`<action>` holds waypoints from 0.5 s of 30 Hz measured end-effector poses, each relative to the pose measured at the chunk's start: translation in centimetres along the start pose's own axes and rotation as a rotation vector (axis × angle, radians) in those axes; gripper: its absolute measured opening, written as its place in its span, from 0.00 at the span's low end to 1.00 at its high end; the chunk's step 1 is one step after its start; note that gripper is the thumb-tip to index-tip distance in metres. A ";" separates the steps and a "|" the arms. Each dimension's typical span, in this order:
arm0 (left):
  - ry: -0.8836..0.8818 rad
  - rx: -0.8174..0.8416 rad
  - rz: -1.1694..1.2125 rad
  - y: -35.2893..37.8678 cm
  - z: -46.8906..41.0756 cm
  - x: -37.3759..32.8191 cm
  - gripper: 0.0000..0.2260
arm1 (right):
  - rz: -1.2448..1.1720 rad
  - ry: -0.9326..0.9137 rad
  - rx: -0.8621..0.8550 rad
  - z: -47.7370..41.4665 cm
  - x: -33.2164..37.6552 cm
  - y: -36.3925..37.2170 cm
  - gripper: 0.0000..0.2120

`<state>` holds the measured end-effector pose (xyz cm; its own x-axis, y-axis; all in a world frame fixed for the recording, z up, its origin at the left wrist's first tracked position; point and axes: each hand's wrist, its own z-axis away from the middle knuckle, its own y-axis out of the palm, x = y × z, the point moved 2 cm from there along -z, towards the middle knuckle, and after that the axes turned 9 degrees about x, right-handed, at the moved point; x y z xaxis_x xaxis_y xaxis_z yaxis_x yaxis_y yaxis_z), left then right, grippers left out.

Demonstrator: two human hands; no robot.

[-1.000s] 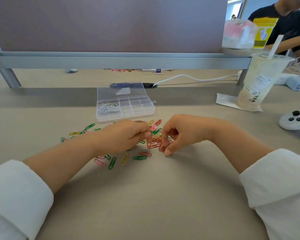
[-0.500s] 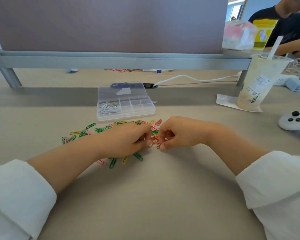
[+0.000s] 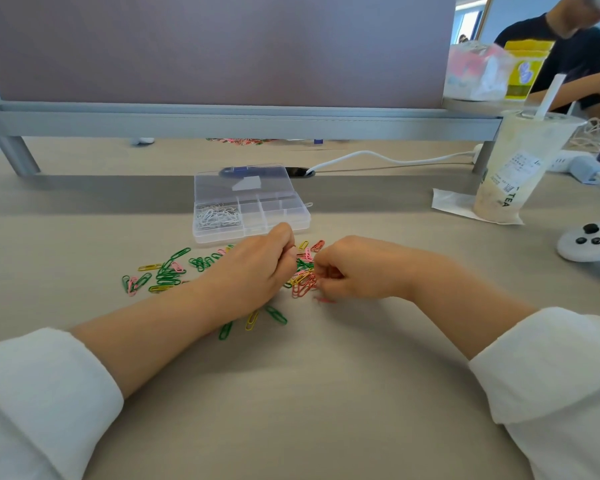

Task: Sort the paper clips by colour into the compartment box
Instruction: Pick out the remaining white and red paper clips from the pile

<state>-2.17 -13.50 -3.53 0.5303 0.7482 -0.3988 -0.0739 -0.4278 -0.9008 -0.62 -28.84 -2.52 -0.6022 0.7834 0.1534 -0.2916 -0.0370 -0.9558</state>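
The beige table (image 3: pixel 291 393) fills the frame. At upper centre sits the clear compartment box (image 3: pixel 274 216), with white clips (image 3: pixel 215 218) in its left cell. Just below, the left hand (image 3: pixel 253 275) has its grip curled tight, its contents hidden. The right hand (image 3: pixel 357 268) pinches red ones among the coloured paper clips (image 3: pixel 167 275) strewn across mid-frame.

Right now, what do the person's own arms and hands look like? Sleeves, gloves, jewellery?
No gloves on the left hand or right hand; no rings or watch visible. Loose white long sleeves, plain, end partway up the forearms: left sleeve, right sleeve.
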 end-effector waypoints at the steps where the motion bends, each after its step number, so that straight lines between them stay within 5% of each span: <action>1: -0.008 -0.014 0.007 0.1 0.0 0.1 0.11 | 0.002 -0.003 -0.010 0.0 0.0 0.1 0.15; 7: 0.001 -0.027 0.056 0.5 -0.3 0.8 0.03 | -0.166 -0.012 -0.087 -0.2 -0.3 0.0 0.05; 9: 0.010 -0.026 0.065 0.6 -0.4 0.8 0.08 | -0.299 -0.007 -0.113 -0.2 -0.5 0.0 0.04; 15: -0.045 -0.045 0.122 0.4 -0.5 1.0 0.11 | -0.485 -0.020 -0.052 -0.4 -1.0 0.1 0.15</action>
<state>-1.26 -13.14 -4.25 0.4811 0.7109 -0.5130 -0.0967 -0.5386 -0.8370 0.24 -29.38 -2.88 -0.4207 0.6903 0.5886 -0.5054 0.3605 -0.7840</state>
